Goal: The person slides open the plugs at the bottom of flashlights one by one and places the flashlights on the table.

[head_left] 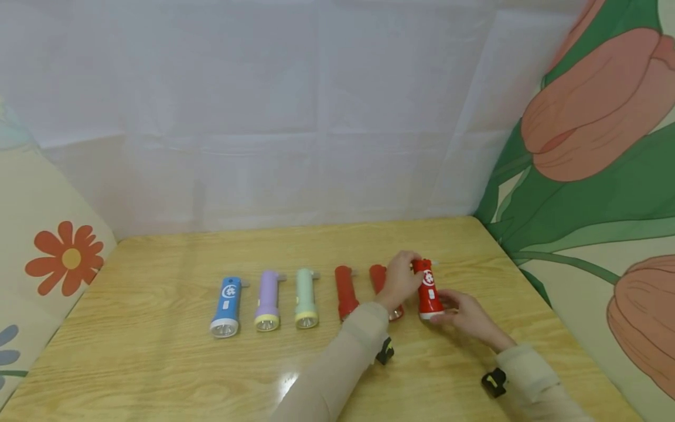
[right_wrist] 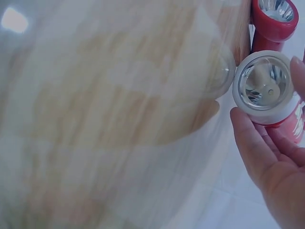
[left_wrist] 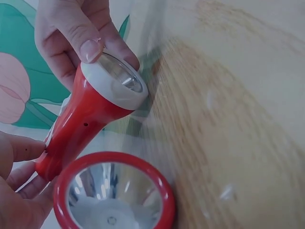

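A red flashlight with a white rim (head_left: 429,293) lies at the right end of a row, its lens end toward me. My left hand (head_left: 403,280) grips it near the tail, thumb and fingers on either side in the left wrist view. At the lens end, my right hand (head_left: 466,313) holds the white rim between thumb and fingers, as the right wrist view shows from the front (right_wrist: 276,164). Just left of it lies an all-red flashlight (head_left: 378,278), partly hidden by my left hand and wrist. Its red-rimmed lens fills the lower left wrist view.
Further left on the wooden table (head_left: 158,375) lie another red flashlight (head_left: 345,290), a mint green one (head_left: 305,296), a purple one (head_left: 269,296) and a blue one (head_left: 228,305), lens ends toward me. A white cloth (head_left: 263,117) hangs behind the table; flowered cloth (head_left: 596,234) borders the right side.
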A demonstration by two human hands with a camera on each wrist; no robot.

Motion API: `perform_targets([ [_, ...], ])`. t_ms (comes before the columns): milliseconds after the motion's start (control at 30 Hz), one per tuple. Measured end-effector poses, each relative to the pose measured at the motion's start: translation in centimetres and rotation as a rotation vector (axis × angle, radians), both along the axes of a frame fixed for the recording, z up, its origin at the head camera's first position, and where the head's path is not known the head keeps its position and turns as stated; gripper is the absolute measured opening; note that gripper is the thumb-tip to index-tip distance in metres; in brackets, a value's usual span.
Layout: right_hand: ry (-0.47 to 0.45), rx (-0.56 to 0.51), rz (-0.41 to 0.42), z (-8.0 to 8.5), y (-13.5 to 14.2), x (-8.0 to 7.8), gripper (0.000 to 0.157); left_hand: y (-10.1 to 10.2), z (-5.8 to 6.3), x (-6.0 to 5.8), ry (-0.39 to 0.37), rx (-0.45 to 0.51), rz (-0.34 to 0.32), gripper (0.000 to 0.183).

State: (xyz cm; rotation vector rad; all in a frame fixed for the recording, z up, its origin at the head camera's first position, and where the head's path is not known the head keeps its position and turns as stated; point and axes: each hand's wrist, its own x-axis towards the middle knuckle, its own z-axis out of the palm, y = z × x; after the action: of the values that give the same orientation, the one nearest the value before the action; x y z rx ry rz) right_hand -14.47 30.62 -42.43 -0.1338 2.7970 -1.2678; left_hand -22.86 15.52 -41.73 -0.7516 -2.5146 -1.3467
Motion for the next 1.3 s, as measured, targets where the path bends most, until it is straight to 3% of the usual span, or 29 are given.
perform_targets([
  [367, -0.001, -0.028, -0.002, 0.3, -0.3, -0.3, 0.052, -0.2, -0.4, -0.6, -0.017, -0.031, -0.004, 0.026],
  [667, -0.057, -0.046, -0.032, 0.4, -0.3, -0.5, 0.052, -0.1, -0.7, -0.8, -0.063, -0.072, -0.003, 0.03],
  [1300, -0.182, -0.059, -0.031, 0.8, -0.2, -1.1, 0.054, 0.4, -1.2, -1.4, -0.108, -0.233, -0.032, 0.016],
])
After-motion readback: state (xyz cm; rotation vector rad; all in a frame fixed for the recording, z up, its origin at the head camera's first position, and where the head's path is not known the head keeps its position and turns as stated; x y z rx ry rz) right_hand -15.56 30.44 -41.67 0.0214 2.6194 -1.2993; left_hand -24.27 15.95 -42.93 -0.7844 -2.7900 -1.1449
